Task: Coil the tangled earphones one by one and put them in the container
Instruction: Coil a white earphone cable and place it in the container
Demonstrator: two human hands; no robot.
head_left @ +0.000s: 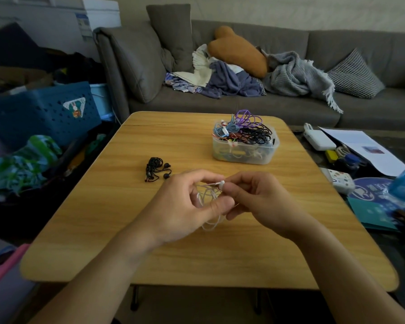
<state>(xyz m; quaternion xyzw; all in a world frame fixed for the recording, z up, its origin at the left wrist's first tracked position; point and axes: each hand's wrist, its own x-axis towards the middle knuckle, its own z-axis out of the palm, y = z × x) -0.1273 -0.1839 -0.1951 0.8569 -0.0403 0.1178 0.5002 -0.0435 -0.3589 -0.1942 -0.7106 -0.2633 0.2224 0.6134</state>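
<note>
On the wooden table [150,242], both hands are holding white earphones [208,197]: left hand [185,206] is gripping the loops, right hand [255,202] is pinching one earbud. Black earphones [156,171] are lying near, container [244,148] standing behind.

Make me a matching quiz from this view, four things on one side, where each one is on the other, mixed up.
Things:
1. white earphones
2. black earphones
3. clear container
4. orange cushion

Places:
A. on the sofa
B. held in both hands above the table
C. on the table, far right part, full of cables
D. lying loose on the table, left of the hands

Pairs: 1-B, 2-D, 3-C, 4-A
</note>
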